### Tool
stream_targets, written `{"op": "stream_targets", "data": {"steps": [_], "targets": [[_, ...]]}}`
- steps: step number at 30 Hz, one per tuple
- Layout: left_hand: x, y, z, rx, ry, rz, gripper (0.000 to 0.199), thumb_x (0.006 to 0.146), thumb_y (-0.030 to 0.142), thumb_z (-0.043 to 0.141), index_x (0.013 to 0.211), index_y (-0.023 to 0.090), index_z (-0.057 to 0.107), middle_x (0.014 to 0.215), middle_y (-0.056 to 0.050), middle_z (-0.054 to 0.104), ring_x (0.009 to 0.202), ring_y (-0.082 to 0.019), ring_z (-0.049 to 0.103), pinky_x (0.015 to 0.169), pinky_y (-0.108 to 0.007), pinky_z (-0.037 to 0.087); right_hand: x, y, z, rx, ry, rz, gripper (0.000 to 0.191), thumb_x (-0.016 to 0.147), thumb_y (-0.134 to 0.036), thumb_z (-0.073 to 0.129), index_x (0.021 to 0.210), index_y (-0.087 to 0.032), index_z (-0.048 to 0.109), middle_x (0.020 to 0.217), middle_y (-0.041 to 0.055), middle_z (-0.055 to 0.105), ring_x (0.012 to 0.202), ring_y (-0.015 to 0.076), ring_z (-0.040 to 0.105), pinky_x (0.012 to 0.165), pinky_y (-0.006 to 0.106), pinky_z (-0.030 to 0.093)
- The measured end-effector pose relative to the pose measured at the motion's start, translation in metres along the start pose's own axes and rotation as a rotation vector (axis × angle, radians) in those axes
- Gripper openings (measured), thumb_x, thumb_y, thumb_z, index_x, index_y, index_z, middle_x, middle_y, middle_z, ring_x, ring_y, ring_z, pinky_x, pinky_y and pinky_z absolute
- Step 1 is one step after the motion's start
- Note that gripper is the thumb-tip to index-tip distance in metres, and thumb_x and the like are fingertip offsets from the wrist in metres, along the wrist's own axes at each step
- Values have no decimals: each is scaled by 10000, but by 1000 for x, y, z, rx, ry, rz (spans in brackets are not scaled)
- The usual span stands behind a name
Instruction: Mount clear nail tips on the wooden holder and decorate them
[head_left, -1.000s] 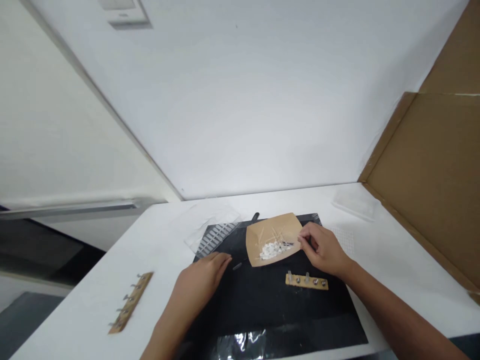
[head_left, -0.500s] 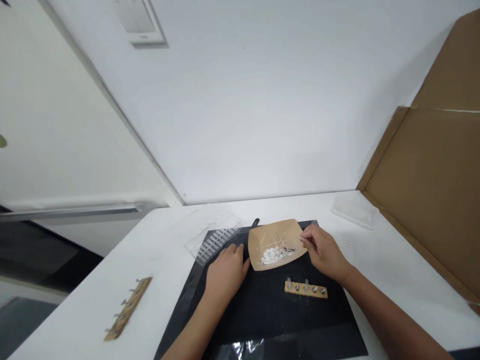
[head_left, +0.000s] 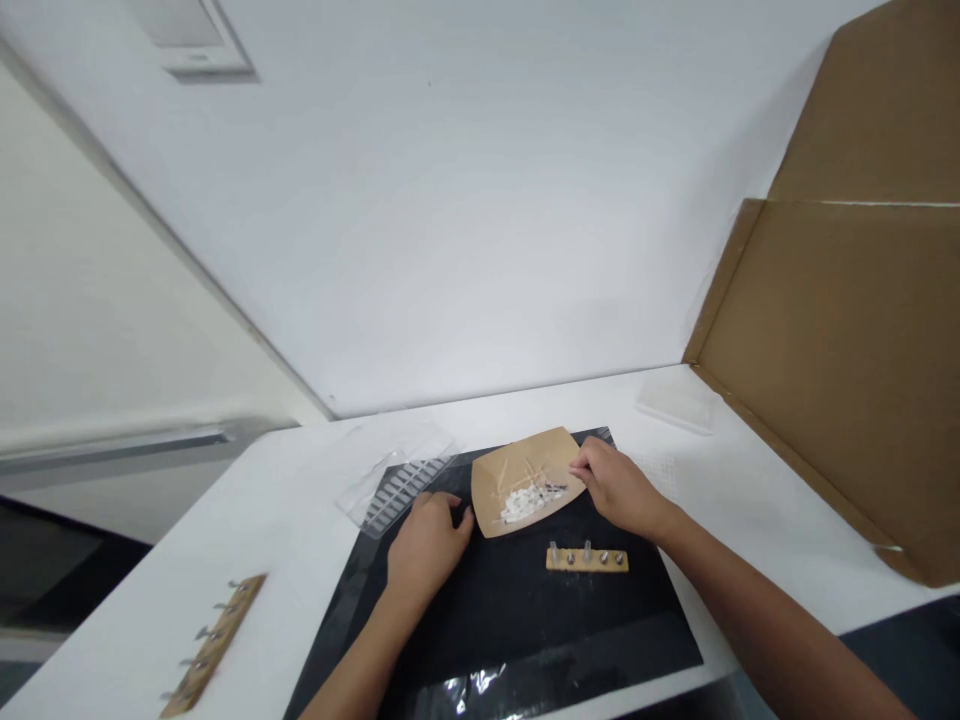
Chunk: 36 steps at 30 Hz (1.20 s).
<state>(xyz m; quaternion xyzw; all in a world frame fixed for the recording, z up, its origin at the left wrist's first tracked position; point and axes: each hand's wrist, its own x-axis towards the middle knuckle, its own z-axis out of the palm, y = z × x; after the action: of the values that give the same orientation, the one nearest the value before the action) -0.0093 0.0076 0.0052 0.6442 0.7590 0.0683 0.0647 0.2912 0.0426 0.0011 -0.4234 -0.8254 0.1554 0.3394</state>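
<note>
A shallow brown paper tray (head_left: 495, 467) lies toward the far side of a black mat (head_left: 517, 620). It holds a heap of small white pieces (head_left: 525, 502) and several thin sticks (head_left: 502, 472), with a few dark bits at the heap's right end. My right hand (head_left: 619, 488) is closed in a pinch at the tray's right rim; what sits between its fingertips is too small to make out. By the tray's left edge, my left hand (head_left: 429, 545) rests on the mat with thumb and forefinger apart, holding nothing. Nearer me lies a short wooden strip (head_left: 586, 560) with clear and metal pegs.
A clear slotted plastic tray (head_left: 401, 492) and crumpled film lie left of the paper tray. Another wooden strip with pegs (head_left: 216, 645) sits on the white table's left side. At the back right is a clear lid (head_left: 677, 405), beside a standing cardboard panel (head_left: 832, 370).
The view has swung right, so everything sits further left. My left thumb and forefinger have spread a little. My right hand keeps its pinch at the tray's rim.
</note>
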Motion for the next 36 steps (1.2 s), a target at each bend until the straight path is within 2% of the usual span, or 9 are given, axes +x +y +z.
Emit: {"op": "stream_targets", "data": {"steps": [7,13,16,19,22,25,28,32,36], "targets": [[-8,3,-14,42,7,-38,318,967,345,473,1016,153,721,1154,-183,670,969,-301,729,828,-385,562,1,-1,-1,-32,-7,6,124,1053,-178,536,940,-219,503,952,38,593,866,207,592,753,329,446],[-49,22,-65,271,157,-107,432,1027,295,318,1050,81,693,1147,-243,610,744,-339,727,597,-443,546,2,1,-1,-45,50,26,108,1057,-206,509,952,-226,491,938,44,601,818,213,581,704,331,425],[-65,37,-91,373,271,-84,450,1042,335,307,1126,78,667,1139,-241,603,690,-337,708,512,-403,500,1,2,-2,-35,76,24,104,1064,-235,492,960,-232,484,933,47,600,809,221,581,696,337,425],[-64,54,-103,364,359,-46,411,1037,386,368,1168,114,647,1191,-215,604,678,-282,694,499,-342,472,1,0,-3,-18,98,10,113,1072,-261,473,962,-239,484,941,53,597,829,228,589,708,345,441],[-52,70,-98,264,287,0,375,1039,385,393,1165,124,631,1193,-205,634,739,-279,710,568,-337,496,0,-4,-4,5,120,-17,115,1072,-272,470,962,-242,489,945,59,596,836,232,592,727,357,460],[-40,76,-82,145,141,20,341,1043,359,387,1217,148,591,992,-150,723,841,-337,737,658,-373,528,0,-8,-6,32,147,-64,121,1070,-263,465,955,-244,498,939,60,591,847,237,591,748,370,474],[-30,70,-63,43,146,54,411,1038,328,379,1381,149,517,1020,-156,762,932,-357,755,741,-406,549,0,-11,-6,52,138,-79,121,1070,-255,464,954,-245,499,953,64,587,857,239,588,756,378,482],[-16,52,-43,-307,-28,351,452,1040,306,362,1430,149,526,1121,-154,782,1031,-309,758,883,-406,576,-1,-15,-1,92,163,-63,112,1067,-243,480,956,-250,497,947,55,585,824,224,580,736,371,482],[-10,45,-30,-511,68,480,464,1064,394,401,1420,173,602,1169,-123,790,1001,-262,767,930,-377,587,-3,-23,5,149,213,-98,111,1075,-246,490,968,-249,518,918,48,591,813,216,584,719,369,474]]}}
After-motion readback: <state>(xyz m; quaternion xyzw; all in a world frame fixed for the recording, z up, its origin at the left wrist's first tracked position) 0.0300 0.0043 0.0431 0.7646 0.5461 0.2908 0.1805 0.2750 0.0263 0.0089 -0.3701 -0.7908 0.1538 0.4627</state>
